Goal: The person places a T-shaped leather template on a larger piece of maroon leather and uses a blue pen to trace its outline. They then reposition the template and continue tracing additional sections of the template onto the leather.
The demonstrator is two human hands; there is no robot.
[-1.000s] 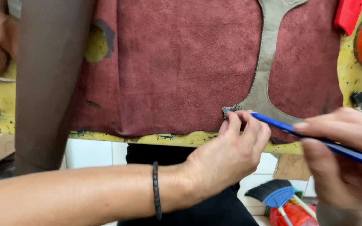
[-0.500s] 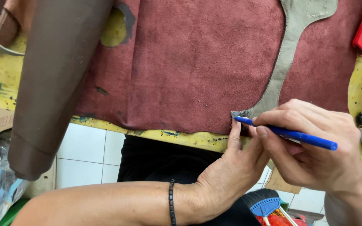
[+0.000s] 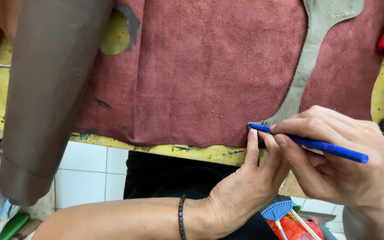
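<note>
While the right hand (image 3: 334, 169) grips a blue pen (image 3: 310, 143), its tip meets the grey pattern piece (image 3: 305, 71). At seven o'clock of the tip, the left hand (image 3: 245, 186) presses closed fingertips (image 3: 253, 135) on red suede (image 3: 210, 75).

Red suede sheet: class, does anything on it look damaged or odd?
Yes. The red suede sheet has a rounded hole near its upper left, showing the yellow bench beneath, plus small dark marks lower left. The grey pattern piece lies flat.

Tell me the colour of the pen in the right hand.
Blue; the pen shows best in the head view.
</note>
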